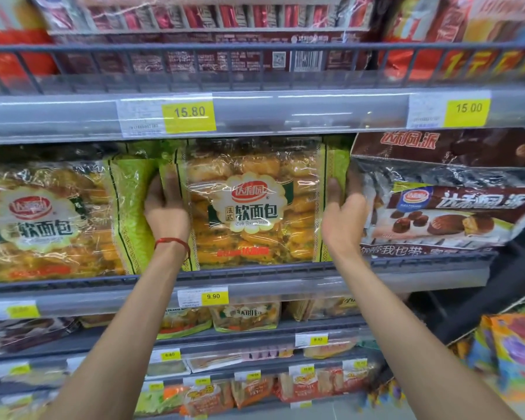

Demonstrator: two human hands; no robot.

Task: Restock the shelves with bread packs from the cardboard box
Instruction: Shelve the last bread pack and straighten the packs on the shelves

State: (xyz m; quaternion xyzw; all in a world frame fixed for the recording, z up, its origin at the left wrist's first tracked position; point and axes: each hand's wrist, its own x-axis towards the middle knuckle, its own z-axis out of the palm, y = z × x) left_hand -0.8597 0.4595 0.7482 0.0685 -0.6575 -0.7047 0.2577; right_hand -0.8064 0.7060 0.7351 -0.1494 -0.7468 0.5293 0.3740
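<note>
A green and clear bread pack [252, 204] full of golden rolls stands upright on the middle shelf [406, 269]. My left hand [165, 212], with a red string at the wrist, presses against the pack's left edge. On the pack's right edge rests my right hand [343, 216], fingers stretched up along it. Both hands hold the pack between them. A second identical bread pack [52, 219] stands to its left. The cardboard box is not in view.
Brown chocolate pie bags [446, 207] lie stacked right of the pack. The upper shelf [255, 68] holds red packs behind a wire rail. Price tags 15.80 [189, 116] and 15.00 [467, 112] hang above. Lower shelves carry smaller bread packs [244, 315]. Colourful bags [512, 350] sit at the right.
</note>
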